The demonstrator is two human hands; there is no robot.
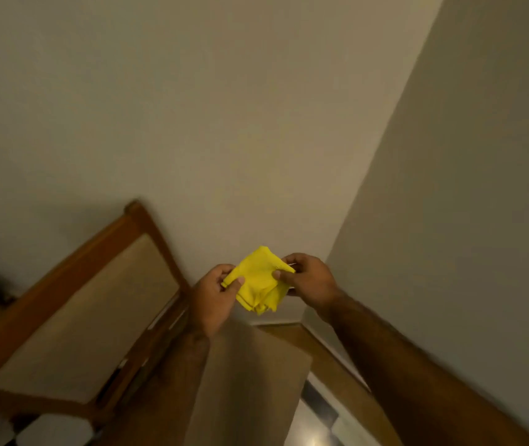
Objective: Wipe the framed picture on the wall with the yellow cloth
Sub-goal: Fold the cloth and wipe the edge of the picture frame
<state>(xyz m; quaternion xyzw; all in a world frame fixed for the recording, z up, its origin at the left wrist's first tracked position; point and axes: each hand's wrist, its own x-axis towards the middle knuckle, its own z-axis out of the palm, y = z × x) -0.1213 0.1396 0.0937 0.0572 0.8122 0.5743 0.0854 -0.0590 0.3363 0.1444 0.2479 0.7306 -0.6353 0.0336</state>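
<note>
Both hands pinch a folded yellow cloth in front of a bare wall

The left hand [213, 296] and right hand [309, 280] each grip an edge of the yellow cloth [260, 280] between them; a blurred wooden-framed panel [73, 317] leans left of the hands

Brown wooden floor [337, 358] runs along the wall base; wooden-framed chair with beige padded back [73, 317] stands on it at left, blurred.
</note>
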